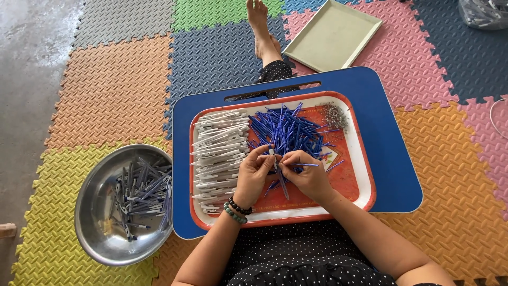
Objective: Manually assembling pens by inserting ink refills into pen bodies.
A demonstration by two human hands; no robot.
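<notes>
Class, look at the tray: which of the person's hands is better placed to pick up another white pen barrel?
Probably the left hand: it sits beside the white barrels, while the right hand lies farther off, near the blue refills.

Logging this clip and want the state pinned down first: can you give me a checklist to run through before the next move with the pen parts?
1. Both hands over the tray: ok; left hand and right hand meet above it.
2. Part held: ok; a pen piece sits between the fingertips.
3. Blue refills in reach: ok, piled just beyond the hands.
4. White barrels in reach: ok, stacked left on the tray.
5. Small metal bits: present; kind cannot tell.
6. Bowl for pens: ok, beside the left arm, partly filled.
</notes>
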